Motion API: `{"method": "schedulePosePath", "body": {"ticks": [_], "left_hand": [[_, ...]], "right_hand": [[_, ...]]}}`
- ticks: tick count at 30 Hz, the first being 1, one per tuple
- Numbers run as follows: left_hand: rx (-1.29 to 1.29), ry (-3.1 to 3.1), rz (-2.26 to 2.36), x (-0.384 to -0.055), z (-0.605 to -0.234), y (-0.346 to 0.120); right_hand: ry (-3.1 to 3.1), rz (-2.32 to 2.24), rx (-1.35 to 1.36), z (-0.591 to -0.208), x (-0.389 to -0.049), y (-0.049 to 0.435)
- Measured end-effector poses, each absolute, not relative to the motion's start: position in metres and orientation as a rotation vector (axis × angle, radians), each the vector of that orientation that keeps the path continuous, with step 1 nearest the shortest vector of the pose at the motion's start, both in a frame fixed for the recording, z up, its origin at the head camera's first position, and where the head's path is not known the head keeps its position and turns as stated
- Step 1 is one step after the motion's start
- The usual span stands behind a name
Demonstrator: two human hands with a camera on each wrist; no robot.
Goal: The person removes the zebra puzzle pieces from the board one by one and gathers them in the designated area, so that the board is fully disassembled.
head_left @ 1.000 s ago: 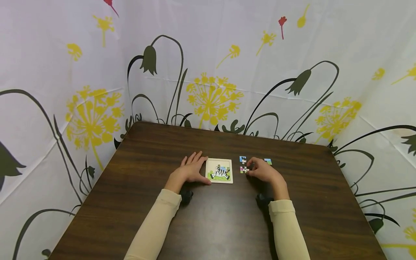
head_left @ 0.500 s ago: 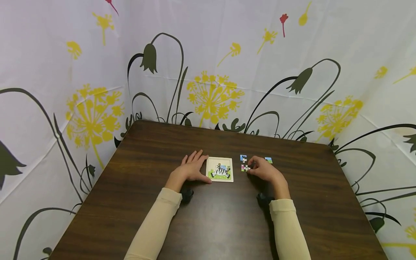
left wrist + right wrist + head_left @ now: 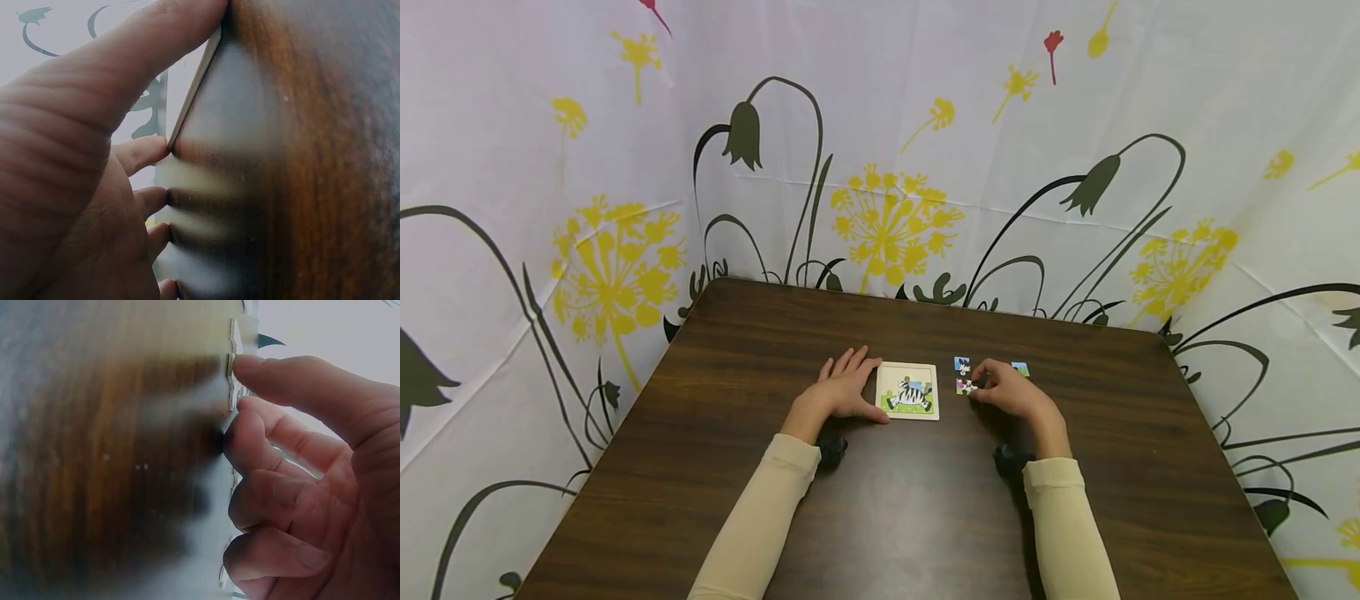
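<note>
A small square wooden puzzle board [image 3: 891,377] lies on the table with part of a zebra picture laid in its lower half; its upper part shows bare wood. My left hand [image 3: 844,392] is spread along its left side, thumb at the near corner and index fingertip at the far corner. Right of the board, my right hand [image 3: 1011,390] pinches a green and pink puzzle piece [image 3: 963,387] low at the table. In the right wrist view the thumb touches one edge of this thin piece [image 3: 231,390], index finger close below. A piece with a zebra head [image 3: 962,365] lies just behind it.
Another blue and green puzzle piece [image 3: 1021,368] lies beyond the right hand, partly hidden by it. The dark wooden table [image 3: 895,508] ends at the back against a white flower-printed cloth [image 3: 880,108]. Black wrist cameras sit under both wrists.
Hardly anything differs: both hands keep their places at the board and at the piece. The whole head view has shifted slightly.
</note>
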State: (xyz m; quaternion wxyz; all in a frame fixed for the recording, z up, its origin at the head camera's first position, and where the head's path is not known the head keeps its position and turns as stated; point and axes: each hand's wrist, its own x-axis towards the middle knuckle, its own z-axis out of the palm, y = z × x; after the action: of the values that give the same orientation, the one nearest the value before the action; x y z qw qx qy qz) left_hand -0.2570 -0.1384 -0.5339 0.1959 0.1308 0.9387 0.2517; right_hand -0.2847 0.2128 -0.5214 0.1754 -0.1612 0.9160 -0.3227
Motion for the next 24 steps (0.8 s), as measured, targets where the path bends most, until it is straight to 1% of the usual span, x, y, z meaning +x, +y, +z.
{"method": "schedulePosePath", "body": {"ticks": [10, 24], "left_hand": [[0.365, 2.62, 0.686, -0.26, -0.534, -0.14], [0.363, 2.631, 0.681, -0.259, -0.534, -0.138]], "right_hand": [[2.64, -0.921, -0.439, -0.514, -0.283, 0.209], [2.619, -0.828, -0.638, -0.505, -0.277, 0.14]]}}
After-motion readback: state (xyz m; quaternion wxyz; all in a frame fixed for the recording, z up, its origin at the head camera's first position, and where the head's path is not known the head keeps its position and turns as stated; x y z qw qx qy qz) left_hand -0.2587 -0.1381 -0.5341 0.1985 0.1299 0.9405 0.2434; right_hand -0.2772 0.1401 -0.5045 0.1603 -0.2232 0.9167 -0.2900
